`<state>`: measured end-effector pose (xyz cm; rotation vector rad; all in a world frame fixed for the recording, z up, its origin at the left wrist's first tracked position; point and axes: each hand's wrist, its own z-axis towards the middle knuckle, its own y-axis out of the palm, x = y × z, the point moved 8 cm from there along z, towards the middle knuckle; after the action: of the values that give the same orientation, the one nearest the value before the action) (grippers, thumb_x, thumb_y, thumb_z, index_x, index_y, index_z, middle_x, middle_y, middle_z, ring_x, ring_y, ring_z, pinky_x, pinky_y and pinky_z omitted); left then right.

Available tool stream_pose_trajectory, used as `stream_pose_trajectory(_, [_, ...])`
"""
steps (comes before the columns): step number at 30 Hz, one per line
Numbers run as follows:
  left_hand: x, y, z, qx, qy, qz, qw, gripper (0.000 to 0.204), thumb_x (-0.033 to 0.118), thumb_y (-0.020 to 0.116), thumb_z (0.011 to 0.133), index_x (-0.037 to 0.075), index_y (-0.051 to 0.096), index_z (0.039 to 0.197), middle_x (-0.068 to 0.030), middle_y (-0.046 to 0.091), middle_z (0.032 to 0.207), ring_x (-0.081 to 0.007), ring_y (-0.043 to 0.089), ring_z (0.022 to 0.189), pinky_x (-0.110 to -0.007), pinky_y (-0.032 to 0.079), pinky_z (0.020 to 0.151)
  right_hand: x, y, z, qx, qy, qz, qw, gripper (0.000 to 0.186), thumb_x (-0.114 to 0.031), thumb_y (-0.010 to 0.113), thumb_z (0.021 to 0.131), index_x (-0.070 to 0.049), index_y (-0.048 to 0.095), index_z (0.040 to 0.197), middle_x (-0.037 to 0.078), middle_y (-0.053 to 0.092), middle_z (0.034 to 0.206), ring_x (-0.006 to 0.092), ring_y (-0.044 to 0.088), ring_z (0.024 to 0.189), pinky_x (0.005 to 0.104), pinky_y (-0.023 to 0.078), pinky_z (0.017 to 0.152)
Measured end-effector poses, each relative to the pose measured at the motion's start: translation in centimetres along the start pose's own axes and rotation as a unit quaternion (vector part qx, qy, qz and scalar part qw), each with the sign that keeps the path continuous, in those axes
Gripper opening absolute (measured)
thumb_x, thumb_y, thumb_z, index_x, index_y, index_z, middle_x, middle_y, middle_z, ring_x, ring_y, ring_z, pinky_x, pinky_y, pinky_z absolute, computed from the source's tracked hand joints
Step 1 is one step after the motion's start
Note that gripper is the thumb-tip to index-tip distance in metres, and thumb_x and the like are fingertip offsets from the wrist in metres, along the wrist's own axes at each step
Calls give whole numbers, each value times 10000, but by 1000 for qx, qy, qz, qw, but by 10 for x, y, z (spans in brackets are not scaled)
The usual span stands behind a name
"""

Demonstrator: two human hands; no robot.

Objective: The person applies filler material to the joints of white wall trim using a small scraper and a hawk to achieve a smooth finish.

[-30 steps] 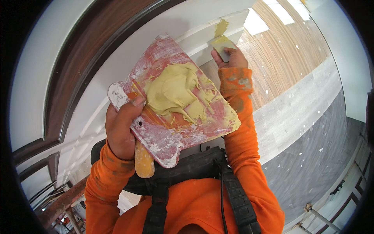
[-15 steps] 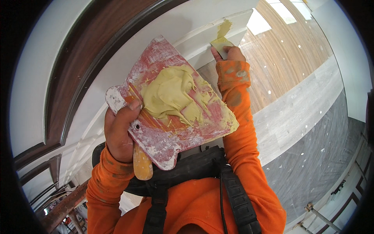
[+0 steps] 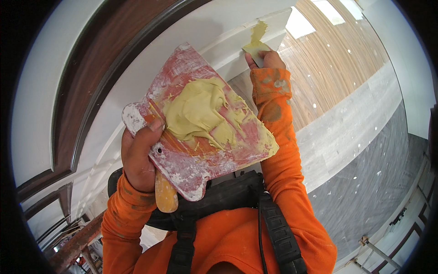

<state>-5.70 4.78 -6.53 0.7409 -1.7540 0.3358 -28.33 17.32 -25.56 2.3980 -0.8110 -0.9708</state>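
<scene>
My left hand [image 3: 140, 157] grips a red plastering board [image 3: 182, 71] smeared with white residue, its thumb on the top face. A thick mound of yellow-green putty [image 3: 196, 109] lies on the board. A second tool's yellow-orange handle [image 3: 166, 194] sticks out below that same hand; the rest of it is mostly hidden. Farther off, my right hand [image 3: 270, 60] is closed on a putty knife [image 3: 256, 47], whose putty-coated blade lies against a white baseboard [image 3: 232, 43]. A yellow putty patch [image 3: 259, 30] shows on the baseboard just beyond the blade.
Wood-look flooring [image 3: 333, 68] with white specks stretches to the right, meeting grey boards [image 3: 360, 182]. Dark wooden door trim [image 3: 86, 86] curves along the left. A rusty metal bar [image 3: 75, 246] is at lower left, and a metal pole [image 3: 381, 253] at lower right. Black straps [image 3: 280, 228] cross my chest.
My right hand and the putty knife have shifted slightly left along the baseboard. The board in my left hand has stayed almost in place.
</scene>
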Motion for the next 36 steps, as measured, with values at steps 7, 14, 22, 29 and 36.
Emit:
stream_pose_trajectory(7, [3, 6, -3, -16, 27, 12, 999, 330, 139, 476, 833, -39, 448, 1109, -136, 551, 1030, -201, 567, 936, -325, 470, 832, -8, 7, -11, -5, -16, -4, 1000, 241, 25, 399, 829, 123, 429, 1047, 233, 390, 1126, 348, 509, 913, 360, 591, 673])
stream_pose_trajectory(14, [4, 10, -4, -20, 38, 14, 999, 342, 135, 481, 819, -33, 447, 1115, -136, 552, 1030, -202, 572, 931, -324, 471, 834, -14, 15, -18, -29, -37, 7, 999, 241, 21, 400, 831, 138, 420, 1040, 233, 384, 1133, 356, 509, 912, 370, 592, 680])
stream_pose_trajectory(22, [3, 7, -3, -7, 27, 2, 1000, 337, 128, 485, 814, -30, 450, 1109, -136, 551, 1033, -202, 572, 932, -325, 471, 835, -15, 17, -19, -16, -32, 3, 999, 259, 17, 392, 827, 147, 396, 1051, 239, 386, 1130, 361, 513, 908, 375, 592, 681])
stream_pose_trajectory(29, [1, 5, 0, 8, -9, -13, 1000, 336, 133, 488, 814, -29, 453, 1106, -135, 555, 1023, -205, 573, 925, -326, 473, 829, -15, 19, -29, 17, -7, -20, 1000, 304, 11, 371, 835, 53, 452, 1125, 174, 430, 1127, 274, 549, 852, 275, 569, 641])
stream_pose_trajectory(36, [-1, 12, 3, 1, -21, -28, 999, 336, 140, 475, 820, -37, 454, 1106, -132, 558, 1021, -196, 573, 924, -314, 472, 817, -20, 25, -30, -24, -52, -1, 998, 250, 19, 424, 825, 146, 421, 1040, 239, 406, 1124, 356, 519, 908, 375, 594, 681])
